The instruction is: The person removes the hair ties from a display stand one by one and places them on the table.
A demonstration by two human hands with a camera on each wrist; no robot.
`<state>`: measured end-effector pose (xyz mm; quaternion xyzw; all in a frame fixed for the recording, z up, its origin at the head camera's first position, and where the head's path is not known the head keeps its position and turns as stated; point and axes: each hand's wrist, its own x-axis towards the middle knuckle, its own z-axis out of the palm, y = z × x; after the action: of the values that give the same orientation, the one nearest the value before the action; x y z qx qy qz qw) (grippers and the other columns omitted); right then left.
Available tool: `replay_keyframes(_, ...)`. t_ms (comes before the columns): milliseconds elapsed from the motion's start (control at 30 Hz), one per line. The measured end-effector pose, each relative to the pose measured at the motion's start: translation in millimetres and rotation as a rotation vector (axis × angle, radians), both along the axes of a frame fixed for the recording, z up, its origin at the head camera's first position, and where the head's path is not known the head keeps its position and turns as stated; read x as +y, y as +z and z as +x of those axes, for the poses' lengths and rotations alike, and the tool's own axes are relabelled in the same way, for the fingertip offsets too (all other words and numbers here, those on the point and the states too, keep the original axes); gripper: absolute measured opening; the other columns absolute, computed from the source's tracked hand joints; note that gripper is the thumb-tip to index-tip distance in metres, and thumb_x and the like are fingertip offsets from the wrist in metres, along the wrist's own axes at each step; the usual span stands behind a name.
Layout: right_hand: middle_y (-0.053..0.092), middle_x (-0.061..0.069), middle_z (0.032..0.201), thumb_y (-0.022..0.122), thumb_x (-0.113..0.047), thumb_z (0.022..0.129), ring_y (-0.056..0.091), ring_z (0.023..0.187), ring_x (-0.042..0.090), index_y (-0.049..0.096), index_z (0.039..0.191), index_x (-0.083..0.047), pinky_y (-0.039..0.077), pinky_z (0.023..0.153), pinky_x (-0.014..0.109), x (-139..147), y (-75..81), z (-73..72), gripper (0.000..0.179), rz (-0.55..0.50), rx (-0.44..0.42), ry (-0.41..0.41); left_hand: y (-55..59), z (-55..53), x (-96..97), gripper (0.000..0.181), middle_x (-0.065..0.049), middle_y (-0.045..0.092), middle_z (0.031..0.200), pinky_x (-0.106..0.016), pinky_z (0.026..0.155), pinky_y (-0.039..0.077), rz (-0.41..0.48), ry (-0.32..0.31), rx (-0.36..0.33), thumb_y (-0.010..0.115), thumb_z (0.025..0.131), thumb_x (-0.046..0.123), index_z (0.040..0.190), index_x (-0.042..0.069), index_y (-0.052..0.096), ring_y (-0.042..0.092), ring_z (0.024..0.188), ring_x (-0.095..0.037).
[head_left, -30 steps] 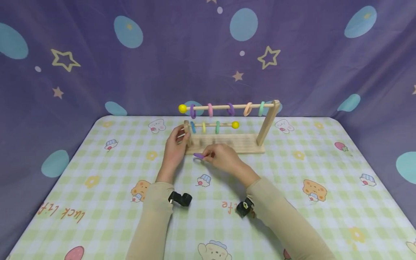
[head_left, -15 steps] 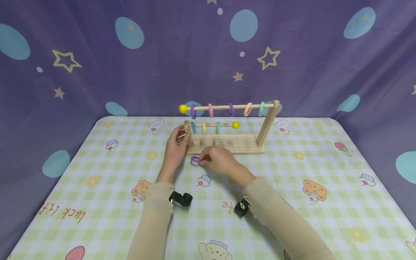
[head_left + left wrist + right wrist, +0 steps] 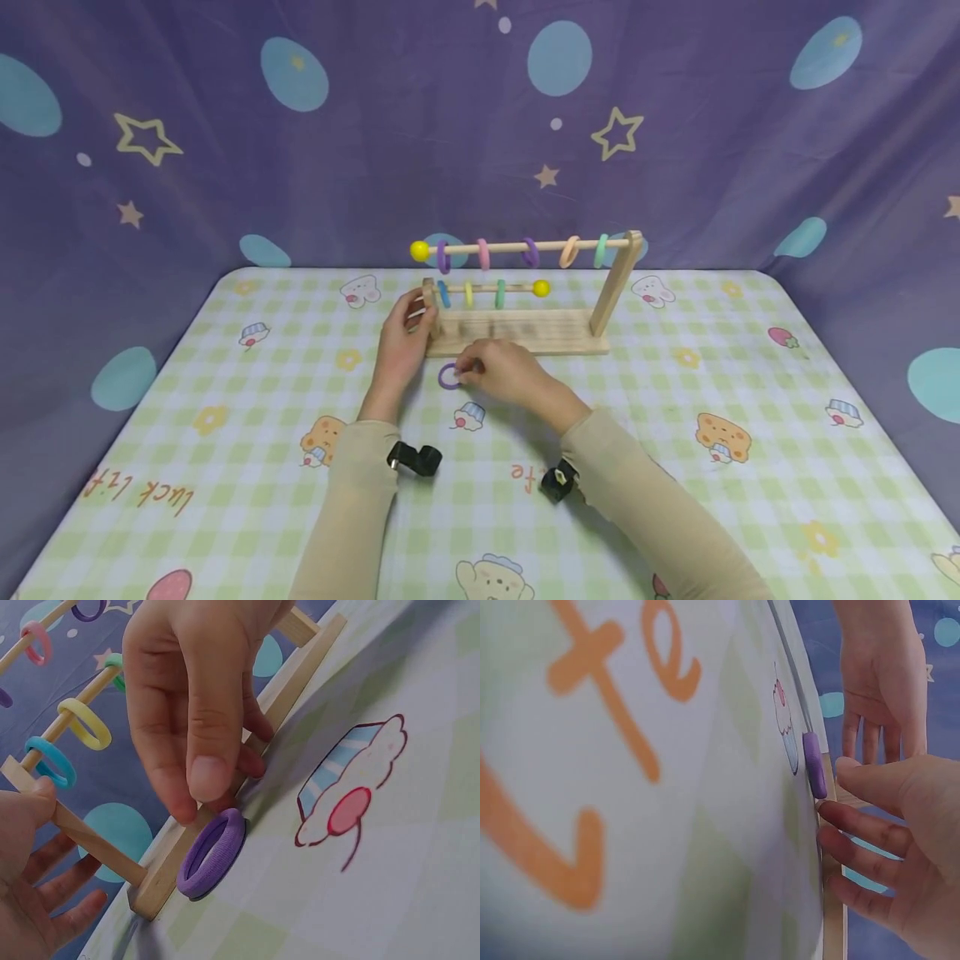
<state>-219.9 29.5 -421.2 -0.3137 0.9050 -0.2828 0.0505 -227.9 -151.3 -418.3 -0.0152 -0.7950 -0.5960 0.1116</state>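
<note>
A purple hair tie point(image 3: 448, 377) lies flat on the tablecloth just in front of a wooden rack point(image 3: 525, 343). Its ribbed fabric loop point(image 3: 212, 855) shows close up in the left wrist view. My right hand point(image 3: 501, 368) is at the tie's right edge, thumb and fingers parted, fingertips right beside the loop. My left hand point(image 3: 402, 337) holds the rack's short left post, thumb on the near side and fingers behind it. On the rack's lower rod hang a blue hair tie point(image 3: 52, 761), a yellow one point(image 3: 86, 722) and a green one point(image 3: 500, 293).
Several more hair ties, including a pink one point(image 3: 483, 254) and an orange one point(image 3: 570, 252), hang along the upper rod point(image 3: 510, 248). Yellow balls cap the rod ends. A tall post point(image 3: 617, 287) stands at the right. A patterned curtain point(image 3: 450, 150) rises behind the table.
My right hand has lowered the purple hair tie from the rack's front edge to the cloth; it now lies flat, and the fingers have come off it. My left hand stays at the post.
</note>
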Motion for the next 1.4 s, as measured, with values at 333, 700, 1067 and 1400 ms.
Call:
replay_keyframes(333,0.073,-0.005,0.098,0.070,-0.017,0.094,0.062,0.081,0.008,0.075,0.107,-0.013,0.053,0.073,0.028,11.0,2.6,2.3,0.015,-0.158,0.068,-0.048,0.9,0.3,0.9,0.044,-0.023,0.054,0.135,-0.038,0.102,0.047,-0.006,0.010,-0.001,0.057,0.102,0.018,0.143,0.004,0.048,0.056,0.121,-0.035)
replay_keyframes(700,0.073,-0.002,0.093,0.073,-0.014,0.092,0.063,0.077,0.013,0.076,0.102,-0.010,0.053,0.068,0.031,29.7,9.3,2.3,0.012,-0.345,0.226,-0.187,1.7,0.2,0.8,0.044,-0.022,0.053,0.136,-0.037,0.103,0.045,-0.002,0.007,-0.008,0.057,0.102,0.017,0.143,0.004,0.047,0.055,0.122,-0.035)
replay_keyframes(1067,0.073,0.003,0.094,0.071,-0.018,0.094,0.065,0.080,0.017,0.075,0.102,-0.009,0.055,0.073,0.032,38.7,11.2,-2.1,0.013,-0.454,0.165,-0.313,0.9,-0.1,-0.6,0.045,-0.022,0.053,0.136,-0.037,0.104,0.044,0.002,0.002,-0.007,0.057,0.102,0.019,0.144,0.004,0.047,0.055,0.123,-0.035)
replay_keyframes(1400,0.074,0.009,0.095,0.072,-0.017,0.092,0.067,0.077,0.022,0.074,0.103,-0.001,0.057,0.071,0.035,36.4,9.2,-5.1,0.019,-0.558,0.156,-0.403,1.3,-0.2,-0.4,0.045,-0.023,0.052,0.137,-0.038,0.105,0.044,0.005,0.002,-0.006,0.057,0.102,0.017,0.144,0.003,0.047,0.054,0.124,-0.035)
